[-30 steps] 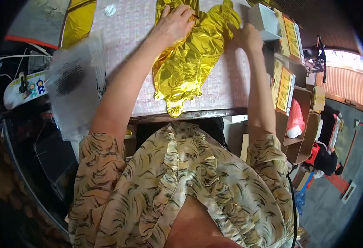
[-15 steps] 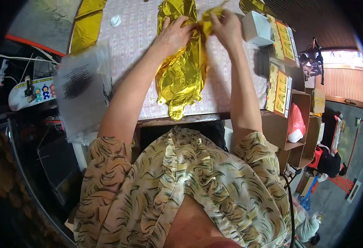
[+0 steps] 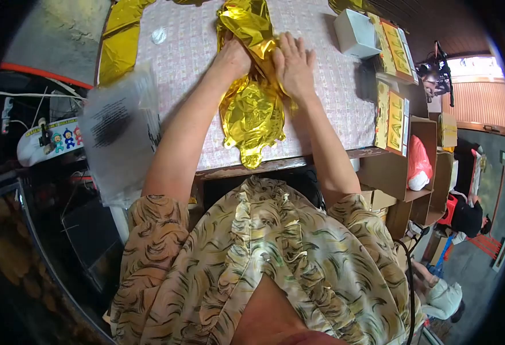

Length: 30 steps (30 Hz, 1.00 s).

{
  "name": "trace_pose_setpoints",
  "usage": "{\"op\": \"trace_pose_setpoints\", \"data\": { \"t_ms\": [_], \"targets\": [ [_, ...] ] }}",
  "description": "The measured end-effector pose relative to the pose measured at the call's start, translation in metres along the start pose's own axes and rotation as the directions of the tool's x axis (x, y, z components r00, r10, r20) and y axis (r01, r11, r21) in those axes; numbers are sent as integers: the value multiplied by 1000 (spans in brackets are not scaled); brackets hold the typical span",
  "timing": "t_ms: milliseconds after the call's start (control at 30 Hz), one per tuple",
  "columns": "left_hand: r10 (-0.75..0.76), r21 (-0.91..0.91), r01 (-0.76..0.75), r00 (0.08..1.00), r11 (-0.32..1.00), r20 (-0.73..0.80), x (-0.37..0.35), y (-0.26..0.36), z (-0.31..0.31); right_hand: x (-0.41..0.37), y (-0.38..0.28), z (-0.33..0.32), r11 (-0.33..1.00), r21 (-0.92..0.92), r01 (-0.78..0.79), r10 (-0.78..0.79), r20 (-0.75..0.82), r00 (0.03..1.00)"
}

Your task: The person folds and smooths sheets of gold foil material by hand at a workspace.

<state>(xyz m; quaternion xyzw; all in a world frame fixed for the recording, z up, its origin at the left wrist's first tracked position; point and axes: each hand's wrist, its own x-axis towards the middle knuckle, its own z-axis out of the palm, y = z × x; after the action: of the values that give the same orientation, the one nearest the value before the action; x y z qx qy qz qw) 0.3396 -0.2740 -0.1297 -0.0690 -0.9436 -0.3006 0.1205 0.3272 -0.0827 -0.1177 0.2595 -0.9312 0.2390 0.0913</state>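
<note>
Foil balloon [image 3: 251, 112] flat on the counter [image 3: 175, 57], crumpled gold, long axis straight away from the body: tail at the near edge, far end bunched up beyond both hands. Right hand [image 3: 294, 64] open, fingers [image 3: 298, 49] spread and pressed palm-down on the balloon's right edge. Left hand [image 3: 233, 57] against the left edge at the same height, so neither nearer; its fingers tucked beneath a raised fold of foil, grip impossible to tell. Balloon's middle squeezed between the two hands, wider lobe trailing back toward the wrists. Well right of the right fingers, a white box [image 3: 353, 31]; left of and behind the left fingers, a clear bag [image 3: 117, 123]; farther left, another foil strip [image 3: 117, 40].
</note>
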Motion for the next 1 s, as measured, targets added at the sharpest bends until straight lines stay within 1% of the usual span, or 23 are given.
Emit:
{"op": "trace_pose_setpoints", "data": {
  "t_ms": [33,67,100,167,233,333,400,533,600,633,700,733,800,833,900,933,967,1000],
  "targets": [
    [60,3,-59,998,998,-35,0,-1,0,0,-5,6,1000,13,18,-17,-67,998],
    [65,5,-65,997,998,-31,-1,-1,0,-1,-9,9,999,-38,28,-30,-48,998],
    [33,-14,-34,999,999,-19,-3,-1,-1,0,-12,11,999,-36,26,-28,-52,998],
    [-33,-51,33,999,998,3,-7,-3,0,1,-18,16,995,-96,16,-21,-46,999],
    [-16,-54,16,1000,998,1,-3,-7,4,2,-20,19,992,-124,12,-17,-42,999],
    [-56,-108,54,998,993,-19,-7,2,-2,1,-20,21,991,-134,28,-34,-44,998],
    [69,11,-68,995,998,-72,-7,-1,-2,1,-20,22,986,-161,44,-51,-40,998],
    [53,9,-53,998,999,-37,-3,-3,0,0,-22,19,981,-193,36,-39,-11,999],
    [24,67,-25,999,997,21,-1,-3,0,-1,-22,20,978,-201,51,-59,-37,998],
    [21,68,-22,1000,997,20,-1,-3,-1,-1,-22,20,978,-200,54,-62,-35,997],
    [139,236,-143,990,961,35,0,-4,-2,-1,-23,18,986,-161,39,-48,-51,998],
    [137,237,-141,990,961,35,1,-5,-3,0,-23,17,987,-158,40,-49,-51,998],
    [216,295,-216,976,931,33,4,-10,-3,0,-25,16,990,-136,35,-40,-36,999],
    [215,300,-214,976,929,31,10,-13,-4,0,-25,15,990,-133,38,-43,-39,998],
    [105,92,-122,979,988,172,26,-14,-13,0,-29,10,978,-208,32,-21,56,998],
    [-12,115,-6,988,993,157,40,-46,10,0,-29,10,978,-207,34,-24,54,998],
    [-13,117,-5,988,993,155,39,-41,-6,-1,-28,12,978,-206,36,-28,40,999],
    [-148,15,148,982,989,119,39,-24,-36,-1,-28,14,978,-204,36,-32,26,999]
  ]
}}
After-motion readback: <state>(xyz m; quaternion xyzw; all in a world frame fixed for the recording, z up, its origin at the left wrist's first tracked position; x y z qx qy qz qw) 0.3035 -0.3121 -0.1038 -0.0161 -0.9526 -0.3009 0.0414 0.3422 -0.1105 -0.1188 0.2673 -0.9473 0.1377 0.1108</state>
